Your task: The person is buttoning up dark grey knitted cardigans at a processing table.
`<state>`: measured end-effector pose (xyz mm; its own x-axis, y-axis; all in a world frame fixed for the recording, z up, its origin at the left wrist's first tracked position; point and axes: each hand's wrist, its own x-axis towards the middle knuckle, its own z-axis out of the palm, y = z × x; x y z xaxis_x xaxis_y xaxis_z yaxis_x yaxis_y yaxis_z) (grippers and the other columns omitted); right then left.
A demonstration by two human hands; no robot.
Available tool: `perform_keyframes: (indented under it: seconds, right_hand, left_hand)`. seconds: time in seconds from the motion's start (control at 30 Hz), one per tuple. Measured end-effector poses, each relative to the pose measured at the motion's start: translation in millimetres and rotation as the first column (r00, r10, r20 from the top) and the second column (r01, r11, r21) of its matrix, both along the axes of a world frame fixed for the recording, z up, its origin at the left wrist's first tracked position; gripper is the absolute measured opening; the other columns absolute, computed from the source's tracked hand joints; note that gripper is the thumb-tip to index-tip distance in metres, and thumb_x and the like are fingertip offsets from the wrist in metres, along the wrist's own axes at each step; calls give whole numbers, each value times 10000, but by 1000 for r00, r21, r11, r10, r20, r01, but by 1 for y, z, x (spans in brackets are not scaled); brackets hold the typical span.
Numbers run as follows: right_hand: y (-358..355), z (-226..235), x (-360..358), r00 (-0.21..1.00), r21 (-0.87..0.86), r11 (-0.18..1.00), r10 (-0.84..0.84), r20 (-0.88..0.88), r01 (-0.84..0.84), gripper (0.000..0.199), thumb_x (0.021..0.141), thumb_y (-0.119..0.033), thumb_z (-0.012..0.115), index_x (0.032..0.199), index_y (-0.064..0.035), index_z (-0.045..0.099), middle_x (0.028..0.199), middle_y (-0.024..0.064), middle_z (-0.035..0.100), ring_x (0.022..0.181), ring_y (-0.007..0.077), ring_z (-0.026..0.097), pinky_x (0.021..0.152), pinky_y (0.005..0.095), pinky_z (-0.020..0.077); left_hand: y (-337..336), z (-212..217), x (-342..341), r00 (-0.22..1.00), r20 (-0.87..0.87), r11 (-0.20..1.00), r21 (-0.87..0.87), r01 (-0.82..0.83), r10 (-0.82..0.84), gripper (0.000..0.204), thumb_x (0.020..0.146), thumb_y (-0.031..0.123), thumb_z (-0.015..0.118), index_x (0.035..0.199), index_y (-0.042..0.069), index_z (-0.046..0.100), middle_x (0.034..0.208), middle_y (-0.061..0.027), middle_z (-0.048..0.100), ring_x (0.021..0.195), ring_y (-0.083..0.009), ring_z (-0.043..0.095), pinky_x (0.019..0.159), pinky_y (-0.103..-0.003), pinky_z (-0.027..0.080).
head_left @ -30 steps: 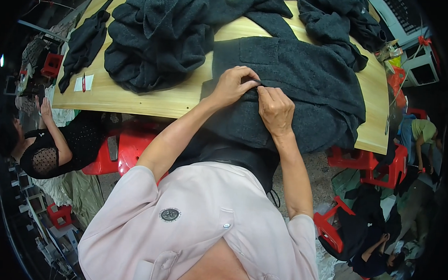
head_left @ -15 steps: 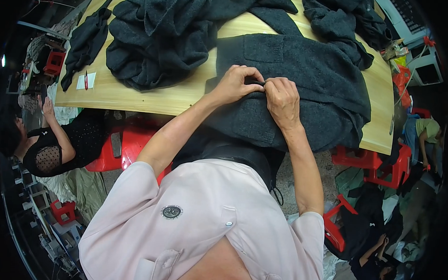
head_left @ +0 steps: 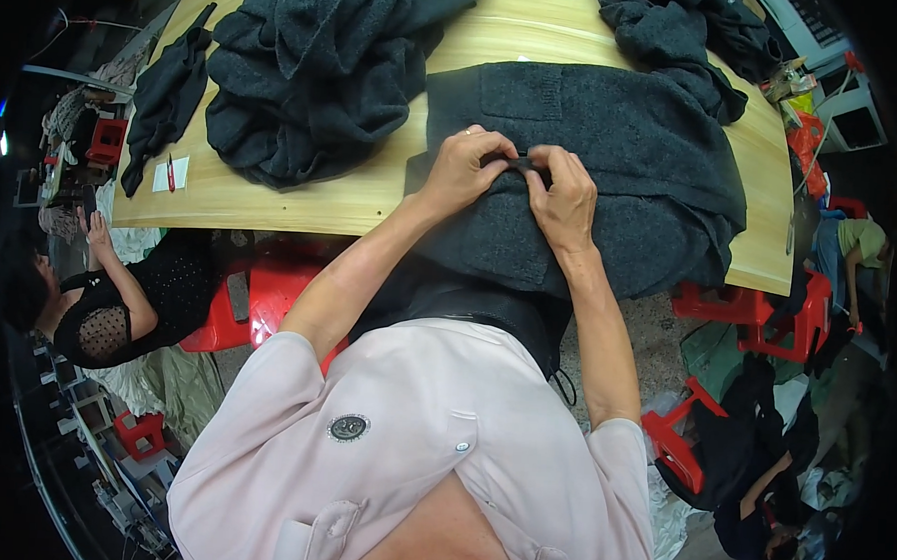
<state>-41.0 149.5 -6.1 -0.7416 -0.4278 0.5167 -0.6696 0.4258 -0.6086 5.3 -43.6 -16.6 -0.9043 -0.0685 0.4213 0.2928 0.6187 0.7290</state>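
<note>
A dark grey knitted cardigan (head_left: 635, 138) with patch pockets lies across the table's near edge in front of me, its front edges running sideways. My left hand (head_left: 470, 168) pinches the cardigan's front edge between thumb and fingers. Close beside it, my right hand (head_left: 564, 197) is at the same edge, thumb below and fingers above, with a bit of dark fabric between them. The right fingertips are slightly blurred. Whatever small part lies between the two hands is too dark to make out.
A large heap of dark knitwear (head_left: 317, 84) lies left on the wooden table (head_left: 271, 212), more knitwear (head_left: 669, 39) at back right. A red pen (head_left: 171, 174) rests on white paper at left. Red stools (head_left: 286, 298) stand below the table; a person (head_left: 117, 306) sits at left.
My right fingers have loosened from a tight pinch, the thumb now farther from the index finger. The dark cloth across the table's far middle has gone from there. My left hand stays nearly in place.
</note>
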Motion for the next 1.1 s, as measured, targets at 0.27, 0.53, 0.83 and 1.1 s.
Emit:
perform_keyframes:
  seconds: [0.27, 0.53, 0.83, 1.1]
  right_hand:
    - [3, -7, -7, 977, 204, 977, -22, -211, 66, 215, 856, -130, 858, 1050, -69, 788, 933, 57, 686, 903, 269, 662, 798, 422, 487]
    - [-6, -8, -7, 962, 248, 961, -55, -267, 124, 140, 882, -165, 834, 917, -86, 723, 888, 65, 666, 871, 266, 643, 804, 434, 459]
    - [-14, -4, -4, 962, 200, 965, -122, -244, 173, 132, 810, -39, 762, 910, -74, 683, 881, 79, 669, 834, 289, 658, 779, 437, 470]
    - [63, 23, 19, 971, 307, 922, -222, -85, 238, 157, 844, -55, 839, 905, -64, 694, 881, 80, 686, 836, 301, 682, 754, 428, 511]
  left_hand:
    - [-2, 0, -1, 980, -191, 989, -144, 25, -53, 158, 833, -42, 823, 968, 25, 776, 906, -104, 777, 868, -288, 732, 799, -396, 587]
    - [0, 0, -3, 972, -231, 984, -176, -7, -34, 171, 812, -76, 803, 951, 6, 747, 899, -114, 764, 852, -299, 723, 785, -403, 587]
    - [0, 12, 12, 982, -145, 969, -232, 84, -120, 153, 862, -3, 784, 1000, 40, 738, 1052, -86, 763, 1008, -313, 715, 830, -411, 599]
    - [-24, 22, 13, 956, 79, 942, -165, 292, -282, 125, 933, 80, 805, 990, 7, 720, 1324, -144, 772, 1294, -330, 705, 1061, -423, 569]
